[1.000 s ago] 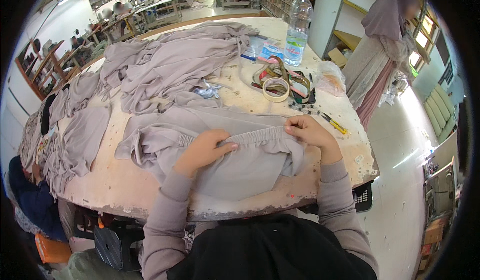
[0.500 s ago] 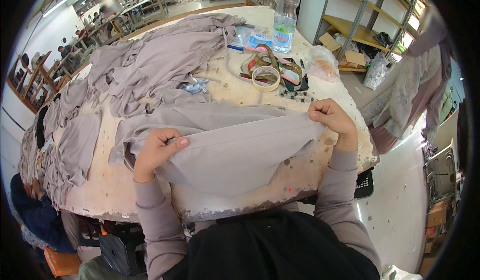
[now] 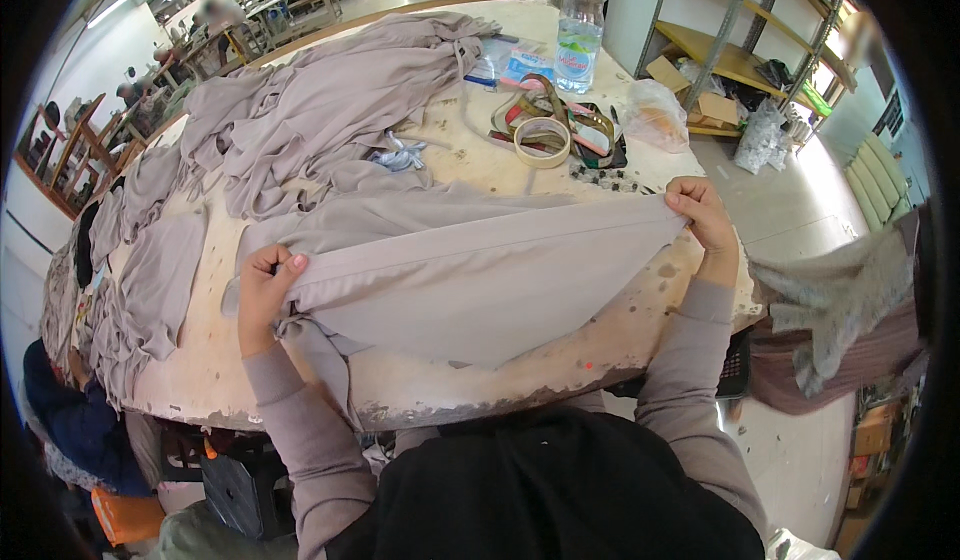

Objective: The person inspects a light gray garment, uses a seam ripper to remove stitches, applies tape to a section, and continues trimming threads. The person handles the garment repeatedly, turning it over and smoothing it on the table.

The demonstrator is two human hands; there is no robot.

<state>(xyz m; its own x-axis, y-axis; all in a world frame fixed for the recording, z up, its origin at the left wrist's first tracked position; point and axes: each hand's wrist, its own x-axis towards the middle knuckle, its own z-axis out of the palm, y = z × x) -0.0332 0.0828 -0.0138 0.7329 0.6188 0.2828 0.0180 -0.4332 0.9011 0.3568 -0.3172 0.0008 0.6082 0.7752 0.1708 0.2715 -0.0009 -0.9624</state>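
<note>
A greyish-mauve fabric piece (image 3: 490, 285) stretches between my hands, with a seam line running along its upper edge. My left hand (image 3: 262, 295) pinches its left end, thumb on top. The right end is gripped between the thumb and fingers of my right hand (image 3: 700, 218), held slightly higher and farther away. Its lower part hangs in a curve over the table (image 3: 460, 400), and a narrow strip dangles below my left hand. Behind it, more fabric of the same colour lies on the table.
Heaped matching garments (image 3: 310, 110) cover the table's far left. Beyond my right hand are a masking tape roll (image 3: 542, 163), a water bottle (image 3: 577, 55) and a plastic bag (image 3: 655, 118). A person in dark blue (image 3: 80, 425) sits at left; patterned drapery (image 3: 840, 310) shows at right.
My hands have moved apart, left hand leftward and right hand rightward and up, so the fabric's upper edge is pulled longer and straighter. The drapery at right has swung nearer and lower.
</note>
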